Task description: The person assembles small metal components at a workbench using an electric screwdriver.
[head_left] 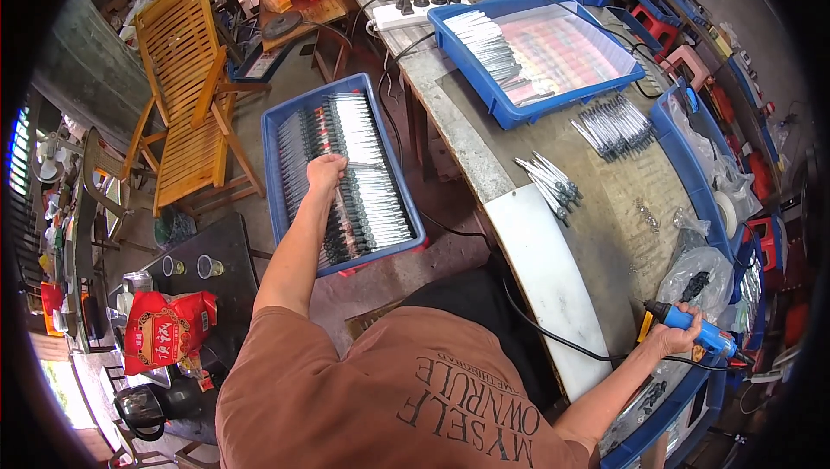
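Brown fabric T-shirt up close, bare forearms reaching out to either side.
Head view: the left hand pinches a slim pale pen-like stick crosswise above rows of silver-and-black pen-shaped pieces in a blue plastic tray, left of the grey worktable; the right hand wraps its fingers around a blue cylindrical corded power tool. A white rectangular board lies along the table's edge, near a loose pile of similar pieces.
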### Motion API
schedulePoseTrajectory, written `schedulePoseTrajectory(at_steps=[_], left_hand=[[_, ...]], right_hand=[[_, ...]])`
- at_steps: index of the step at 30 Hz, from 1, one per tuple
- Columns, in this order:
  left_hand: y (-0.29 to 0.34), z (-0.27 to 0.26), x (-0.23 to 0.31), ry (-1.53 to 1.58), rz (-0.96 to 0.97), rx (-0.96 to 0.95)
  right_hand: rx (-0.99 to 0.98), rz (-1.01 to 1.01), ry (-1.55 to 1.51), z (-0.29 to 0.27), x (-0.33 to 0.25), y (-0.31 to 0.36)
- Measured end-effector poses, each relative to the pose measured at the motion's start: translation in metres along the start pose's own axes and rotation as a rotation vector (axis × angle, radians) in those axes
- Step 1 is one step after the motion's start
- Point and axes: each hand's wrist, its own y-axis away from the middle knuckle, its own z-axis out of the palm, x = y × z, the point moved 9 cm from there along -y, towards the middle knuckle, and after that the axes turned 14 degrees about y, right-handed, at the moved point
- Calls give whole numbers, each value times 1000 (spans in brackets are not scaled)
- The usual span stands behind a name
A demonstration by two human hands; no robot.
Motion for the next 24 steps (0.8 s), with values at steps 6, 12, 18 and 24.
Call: schedulePoseTrajectory(at_steps=[6,12,18,24], left_hand=[[-18,-7,-10,-78,55,30],[-32,-12,-18,-314,160,29],[-12,-2,0,-519,222,15],[-4,4,10,-656,283,20]], right_hand=[[-25,-2,0,2,0,0],[-28,-17,38,1,-1,0],[-26,6,31,2,1,0],[-19,-5,30,4,-2,3]])
